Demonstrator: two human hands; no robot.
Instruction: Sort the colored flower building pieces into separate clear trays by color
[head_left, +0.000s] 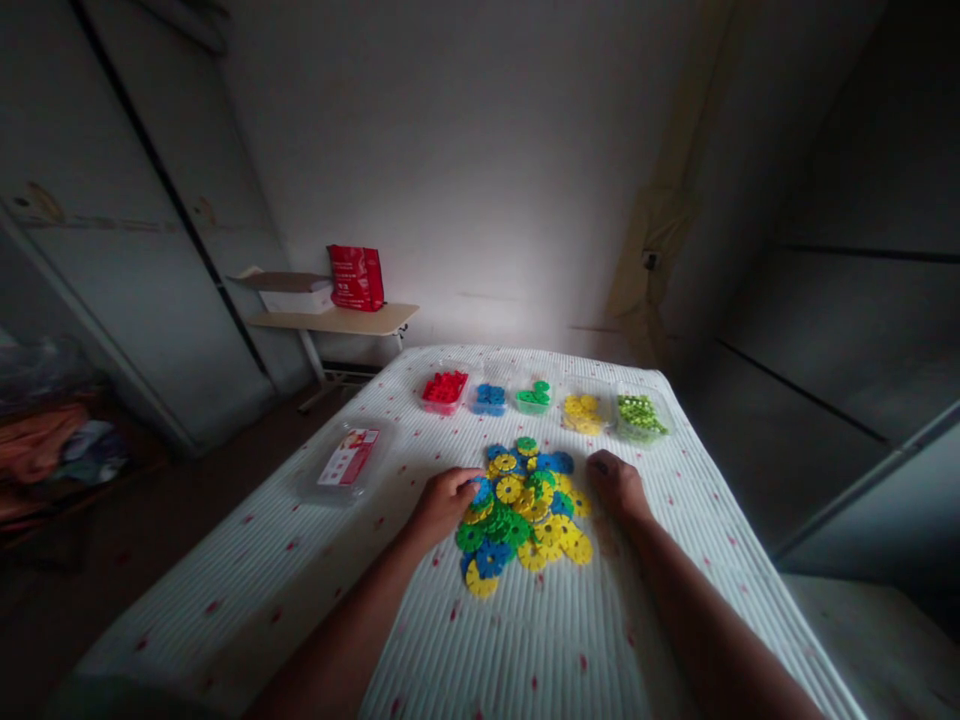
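Observation:
A loose pile of notched plastic discs (pixel 534 510) in blue, green and yellow lies on the bed-like table in front of me. At the pile's left edge, my left hand (pixel 444 502) has its thumb and fingers closed on a blue disc (pixel 481 490). My right hand (pixel 619 486) rests just right of the pile, fingers curled in. Something small and dark shows at those fingers, too unclear to name. Beyond the pile stand clear tubs with red pieces (pixel 445 388), blue discs (pixel 490 398), green discs (pixel 533 398), yellow discs (pixel 583 412) and light green pieces (pixel 637 414).
A clear plastic lid (pixel 351 462) with a red and white label lies to the left on the striped cloth (pixel 480 655). Past the far left corner, a small side table (pixel 352 320) bears a red bag (pixel 356 278) and a white box (pixel 296 296).

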